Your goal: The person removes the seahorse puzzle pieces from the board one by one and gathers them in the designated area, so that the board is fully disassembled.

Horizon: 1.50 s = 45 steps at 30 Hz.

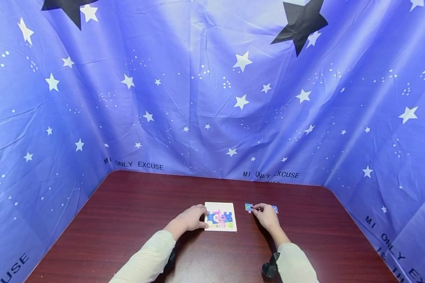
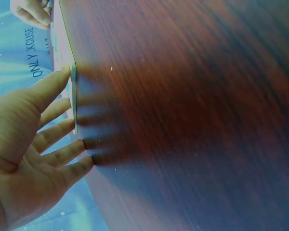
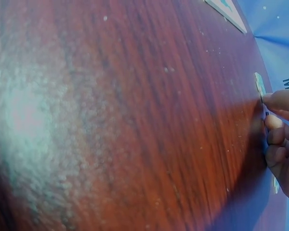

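A blue star-printed curtain [image 1: 212, 118] surrounds a reddish-brown table [image 1: 145, 204]. The left hand [image 1: 191, 218] has a loose, spread grip, its straight fingers and thumb touching the left edge of the puzzle board [image 1: 219, 205], which lies flat with its picture partly filled. To the board's right, the right hand [image 1: 267, 216] has a narrow grip, thumb and fingertips pinching a puzzle piece [image 1: 248, 206] too small to make out clearly. A second piece [image 1: 275, 209] is partly hidden behind that hand.
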{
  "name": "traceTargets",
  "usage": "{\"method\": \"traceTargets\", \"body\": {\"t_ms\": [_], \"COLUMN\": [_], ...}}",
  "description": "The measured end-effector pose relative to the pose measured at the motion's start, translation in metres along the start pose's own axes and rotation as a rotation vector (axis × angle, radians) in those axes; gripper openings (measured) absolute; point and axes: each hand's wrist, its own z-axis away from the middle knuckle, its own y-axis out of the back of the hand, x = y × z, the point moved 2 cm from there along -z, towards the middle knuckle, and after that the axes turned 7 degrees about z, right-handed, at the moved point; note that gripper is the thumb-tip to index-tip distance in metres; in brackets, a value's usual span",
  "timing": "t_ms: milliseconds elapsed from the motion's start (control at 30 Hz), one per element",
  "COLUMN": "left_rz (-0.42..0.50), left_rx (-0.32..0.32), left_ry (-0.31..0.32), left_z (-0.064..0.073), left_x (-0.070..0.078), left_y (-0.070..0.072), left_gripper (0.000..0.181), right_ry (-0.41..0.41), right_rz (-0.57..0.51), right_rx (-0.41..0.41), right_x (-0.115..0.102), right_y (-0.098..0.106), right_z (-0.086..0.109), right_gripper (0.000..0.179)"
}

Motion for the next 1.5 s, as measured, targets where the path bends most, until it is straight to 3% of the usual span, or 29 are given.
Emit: {"method": "traceTargets", "body": {"t_ms": [900, 1500], "left_rz": [0.001, 0.013], "left_rx": [-0.008, -0.007], "left_ry": [0.009, 0.011], "left_z": [-0.001, 0.0], "left_x": [-0.001, 0.0], "left_y": [0.0, 0.001], "left_gripper": [0.035, 0.037], "right_ry": [0.03, 0.124], "right_rz": [-0.025, -0.106], "right_rx": [0.001, -0.007], "right_x": [-0.01, -0.028], "right_y": [-0.003, -0.014], "right_z": [0.008, 0.014], "right_gripper": [0.01, 0.008]}}
